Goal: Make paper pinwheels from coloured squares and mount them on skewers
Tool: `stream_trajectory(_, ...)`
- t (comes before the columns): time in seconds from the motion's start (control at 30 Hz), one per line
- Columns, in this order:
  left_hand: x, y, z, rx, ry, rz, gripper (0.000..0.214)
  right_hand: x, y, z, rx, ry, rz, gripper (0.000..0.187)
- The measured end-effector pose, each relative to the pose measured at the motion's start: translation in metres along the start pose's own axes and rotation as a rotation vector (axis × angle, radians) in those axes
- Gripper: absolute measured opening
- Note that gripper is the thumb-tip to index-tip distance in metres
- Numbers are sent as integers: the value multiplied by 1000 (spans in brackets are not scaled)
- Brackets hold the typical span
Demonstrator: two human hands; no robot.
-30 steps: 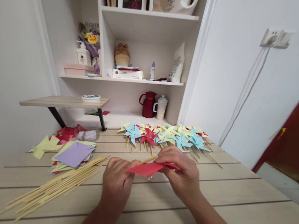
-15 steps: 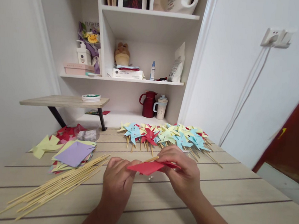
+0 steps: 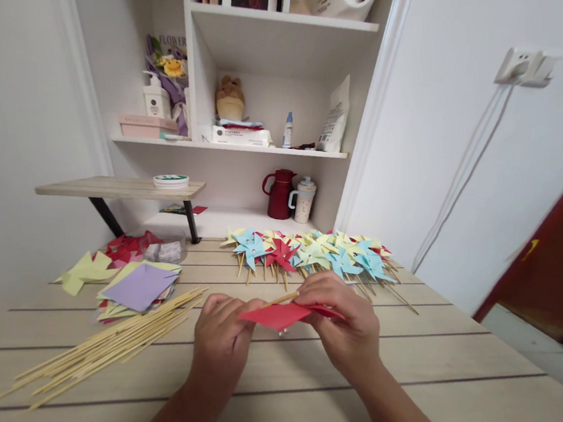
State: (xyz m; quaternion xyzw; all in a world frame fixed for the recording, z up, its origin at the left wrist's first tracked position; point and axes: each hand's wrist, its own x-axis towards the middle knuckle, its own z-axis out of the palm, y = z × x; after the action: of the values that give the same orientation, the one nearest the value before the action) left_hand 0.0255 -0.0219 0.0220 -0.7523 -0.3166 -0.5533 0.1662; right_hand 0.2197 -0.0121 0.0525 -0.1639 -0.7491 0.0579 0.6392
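Note:
Seen nearly edge-on, a red paper pinwheel [image 3: 276, 316] is held above the table between my hands. Behind its upper edge a thin wooden stick [image 3: 282, 299] runs from the fingers of my left hand [image 3: 224, 334] toward the right fingertips. My left hand is closed on the stick, with the red paper's pointed corner against its thumb. My right hand [image 3: 343, 318] pinches the pinwheel near its middle; the fingers hide where paper and stick meet. Small shiny beads [image 3: 283, 332] show just below the paper.
Finished pinwheels [image 3: 311, 256] lie in a heap at the back. To the left are loose wooden sticks [image 3: 111, 344], stacked coloured paper [image 3: 140, 287], a yellow paper cutout [image 3: 84, 272] and a clear box [image 3: 169, 251]. A small raised shelf [image 3: 107, 187] stands behind them.
The view has shifted slightly. Slightly more of the stick shows above the red paper; both hands keep nearly the same grip and place.

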Motion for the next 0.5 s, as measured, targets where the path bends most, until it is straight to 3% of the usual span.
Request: stream_trajectory(0.5,1,1,0,4,-24,-17,24,1,-2,-1,-20,-18,-12,20)
